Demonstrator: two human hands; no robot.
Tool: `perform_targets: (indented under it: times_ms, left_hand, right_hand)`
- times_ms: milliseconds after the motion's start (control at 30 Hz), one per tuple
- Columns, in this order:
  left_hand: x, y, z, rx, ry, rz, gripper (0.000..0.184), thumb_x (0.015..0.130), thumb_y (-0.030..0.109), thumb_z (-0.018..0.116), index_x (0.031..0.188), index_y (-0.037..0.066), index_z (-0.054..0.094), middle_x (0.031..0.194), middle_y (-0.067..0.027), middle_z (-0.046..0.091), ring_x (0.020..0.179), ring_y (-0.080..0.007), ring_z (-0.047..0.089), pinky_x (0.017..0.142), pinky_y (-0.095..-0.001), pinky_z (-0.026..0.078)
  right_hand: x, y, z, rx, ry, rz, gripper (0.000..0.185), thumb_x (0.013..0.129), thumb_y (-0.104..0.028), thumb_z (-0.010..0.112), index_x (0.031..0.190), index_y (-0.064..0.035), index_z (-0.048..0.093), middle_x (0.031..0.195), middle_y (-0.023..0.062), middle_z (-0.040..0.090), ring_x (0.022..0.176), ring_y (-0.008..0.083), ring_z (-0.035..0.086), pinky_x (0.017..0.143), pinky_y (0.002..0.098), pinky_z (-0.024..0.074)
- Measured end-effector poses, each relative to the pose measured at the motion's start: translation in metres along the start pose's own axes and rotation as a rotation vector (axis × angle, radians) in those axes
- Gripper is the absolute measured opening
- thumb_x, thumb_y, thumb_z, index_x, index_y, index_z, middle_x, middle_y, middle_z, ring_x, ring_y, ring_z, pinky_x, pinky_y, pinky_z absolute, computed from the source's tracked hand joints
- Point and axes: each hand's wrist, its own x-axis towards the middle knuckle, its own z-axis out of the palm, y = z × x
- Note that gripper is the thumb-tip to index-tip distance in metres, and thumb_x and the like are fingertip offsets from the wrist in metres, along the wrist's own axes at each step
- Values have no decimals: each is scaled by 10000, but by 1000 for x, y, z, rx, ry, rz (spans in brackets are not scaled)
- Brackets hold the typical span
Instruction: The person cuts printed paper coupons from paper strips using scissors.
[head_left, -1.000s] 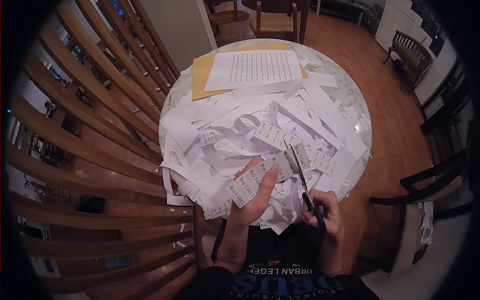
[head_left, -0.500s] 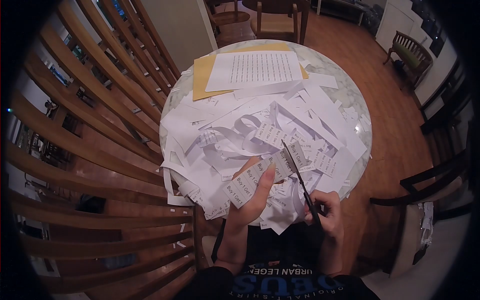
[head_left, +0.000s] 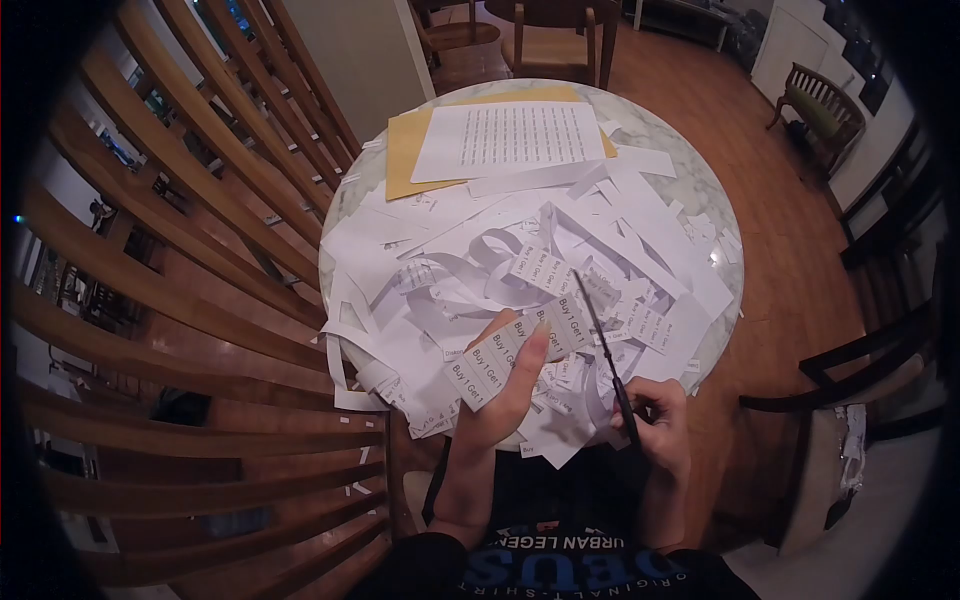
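Note:
Between the thumb and fingers of my left hand point(head_left: 505, 395) is a paper strip point(head_left: 487, 372) printed with repeated "Buy 1 Get 1" lines. My right hand point(head_left: 660, 425) is closed around the handles of dark scissors point(head_left: 612, 365). The blades point up and away, just right of the strip's far end, and look closed together. A cut slip point(head_left: 600, 284) reading "Buy 1 Get" lies beyond the blades, over the pile of loose slips and white paper offcuts point(head_left: 450, 275).
A round marble table point(head_left: 690, 165) carries the papers. At its far side a printed sheet point(head_left: 520, 140) lies on a yellow envelope point(head_left: 402, 160). Wooden slats point(head_left: 200, 290) stand close on the left. Wooden chairs point(head_left: 550, 50) stand behind, and a bench point(head_left: 820, 105) is at far right.
The end slip has been cut off the strip and has dropped onto the pile. The scissors have shifted slightly right and their blades have closed. My left hand keeps the shortened strip.

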Motion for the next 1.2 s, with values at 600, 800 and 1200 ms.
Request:
perform_targets:
  times_ms: [600,800,1200]
  left_hand:
    - [0,8,14,9,-528,-165,130,821,98,544,756,-8,582,605,-59,605,549,-85,580,494,-225,429]
    - [3,4,5,19,-539,-161,150,817,115,579,747,-14,606,629,-56,612,544,-81,539,501,-225,407]
    - [0,15,-6,84,-444,-38,157,821,103,572,719,-13,601,627,-68,610,556,-104,557,520,-230,422]
  right_hand:
    - [0,-12,11,457,409,-142,281,609,34,703,787,-33,495,763,70,558,697,107,525,633,213,409]
    - [4,-11,6,423,473,-218,273,615,18,701,768,-40,482,746,49,526,683,118,506,645,233,397]
    - [2,-14,1,417,476,-170,134,774,-105,594,806,-18,498,719,77,545,607,98,456,587,221,357]
